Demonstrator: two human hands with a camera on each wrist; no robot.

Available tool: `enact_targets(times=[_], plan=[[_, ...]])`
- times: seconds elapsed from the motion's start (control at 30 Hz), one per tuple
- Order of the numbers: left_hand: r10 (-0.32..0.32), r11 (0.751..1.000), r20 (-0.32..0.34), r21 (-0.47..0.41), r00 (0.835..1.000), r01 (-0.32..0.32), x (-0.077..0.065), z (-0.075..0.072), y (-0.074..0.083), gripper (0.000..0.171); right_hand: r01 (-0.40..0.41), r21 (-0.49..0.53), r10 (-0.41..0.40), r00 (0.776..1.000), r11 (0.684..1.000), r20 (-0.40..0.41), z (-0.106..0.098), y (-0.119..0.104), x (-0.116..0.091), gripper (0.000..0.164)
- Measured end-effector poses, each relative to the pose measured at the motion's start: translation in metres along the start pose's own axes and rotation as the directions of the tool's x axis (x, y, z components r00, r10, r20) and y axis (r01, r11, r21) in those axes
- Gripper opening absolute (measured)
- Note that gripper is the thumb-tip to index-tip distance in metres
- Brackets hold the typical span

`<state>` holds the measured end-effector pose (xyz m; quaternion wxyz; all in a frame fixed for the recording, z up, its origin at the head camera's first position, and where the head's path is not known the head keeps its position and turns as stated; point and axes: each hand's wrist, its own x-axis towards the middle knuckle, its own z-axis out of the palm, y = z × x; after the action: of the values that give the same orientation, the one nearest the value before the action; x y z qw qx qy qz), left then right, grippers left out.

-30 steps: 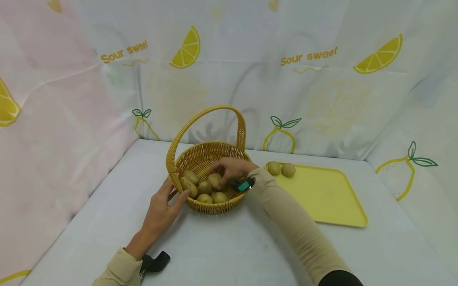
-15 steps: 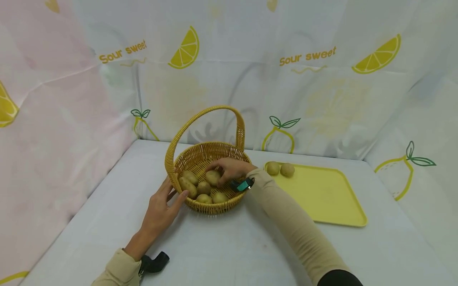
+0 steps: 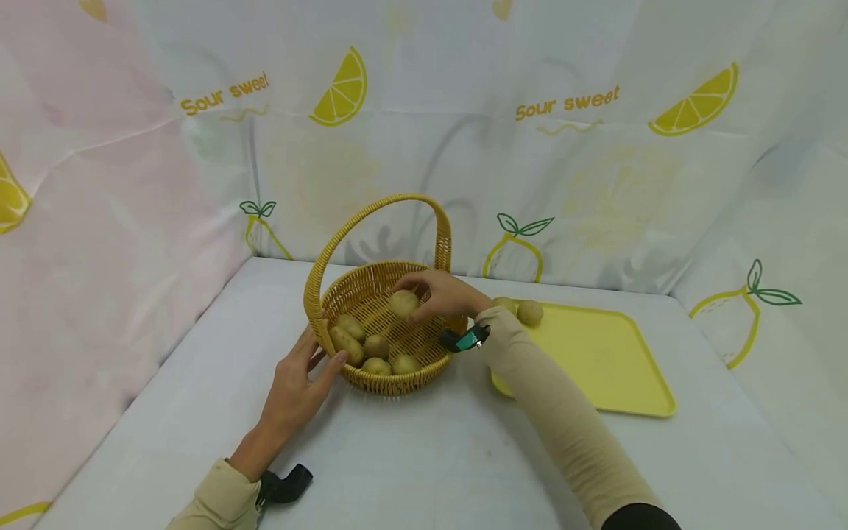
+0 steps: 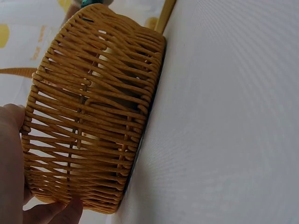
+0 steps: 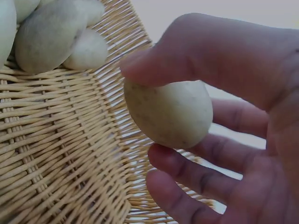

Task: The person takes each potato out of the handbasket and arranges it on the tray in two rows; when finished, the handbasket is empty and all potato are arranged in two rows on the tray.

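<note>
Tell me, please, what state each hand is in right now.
Left hand: holding the wicker basket at its side.
Right hand: holding a potato.

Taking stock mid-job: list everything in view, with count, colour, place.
basket: 1, golden, on table
basket potatoes: 5 visible, tan, inside
held potato: 1, tan, in right hand
tray: 1, yellow, right of basket
tray potatoes: 2, tan, far left corner
table: 1, white, under basket, tray
backdrop: 1, white and pink, behind table
wrist cameras: 2, mostly black, one per wrist
sleeves: 2, beige, on arms
band: 1, black, right sleeve
left hand: 1, bare, at basket's left side
right hand: 1, bare, pinching held potato
</note>
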<state>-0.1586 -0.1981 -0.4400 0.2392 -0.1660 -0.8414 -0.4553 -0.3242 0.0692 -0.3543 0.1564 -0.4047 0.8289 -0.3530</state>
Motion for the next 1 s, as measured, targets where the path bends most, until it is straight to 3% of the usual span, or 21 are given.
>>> enact_targets(times=[0.27, 0.6, 1.0], plan=[[-0.005, 1.0, 0.001, 0.001, 1.0, 0.005, 0.0, 0.0, 0.001, 0.066, 0.04, 0.074, -0.03, 0.992, 0.996, -0.126, -0.009, 0.006, -0.026, 0.055], [-0.006, 1.0, -0.001, 0.003, 1.0, 0.006, -0.001, 0.0, 0.002, 0.065, -0.01, 0.25, 0.067, 0.973, 0.968, -0.222, -0.011, 0.011, -0.057, 0.055], [-0.005, 1.0, -0.005, 0.012, 1.0, 0.005, -0.001, 0.0, 0.002, 0.065, 0.005, 0.271, 0.075, 0.956, 0.963, -0.283, -0.017, 0.016, -0.08, 0.058]])
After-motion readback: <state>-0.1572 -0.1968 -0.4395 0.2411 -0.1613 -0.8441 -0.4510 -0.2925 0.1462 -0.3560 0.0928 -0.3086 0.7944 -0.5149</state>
